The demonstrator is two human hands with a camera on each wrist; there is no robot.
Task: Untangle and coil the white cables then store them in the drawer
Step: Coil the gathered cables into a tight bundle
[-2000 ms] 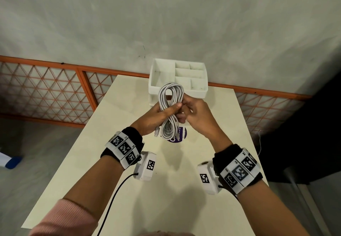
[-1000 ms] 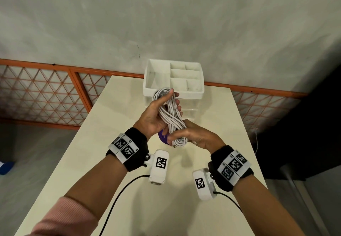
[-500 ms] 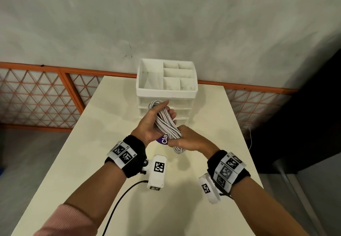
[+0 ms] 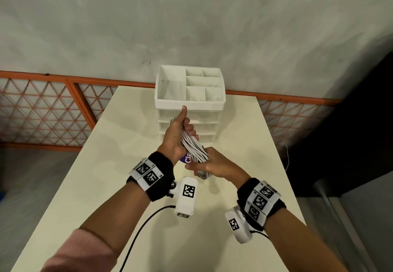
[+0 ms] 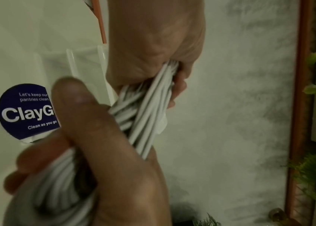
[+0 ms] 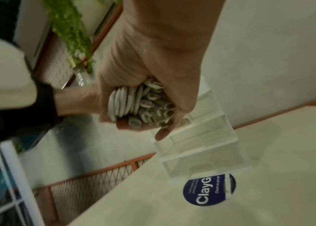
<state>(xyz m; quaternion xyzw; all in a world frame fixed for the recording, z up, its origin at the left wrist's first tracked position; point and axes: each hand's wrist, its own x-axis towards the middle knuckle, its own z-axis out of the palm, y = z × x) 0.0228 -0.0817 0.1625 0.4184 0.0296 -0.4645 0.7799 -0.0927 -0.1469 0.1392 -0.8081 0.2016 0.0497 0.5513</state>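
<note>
My left hand point(image 4: 175, 138) has its grip wrapped round the upper end of the twisted bundle of coiled white cables point(image 4: 194, 149), thumb raised, while my right hand point(image 4: 214, 165) clutches the lower end, above the cream surface point(image 4: 119, 154), just before the white plastic drawer organiser point(image 4: 189, 103).

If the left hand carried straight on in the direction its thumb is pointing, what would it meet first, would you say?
Most likely the white drawer unit. The left hand, gripping the white cable bundle, has its thumb aimed at the unit's upper front, with nothing visible between; depth is hard to judge.
</note>
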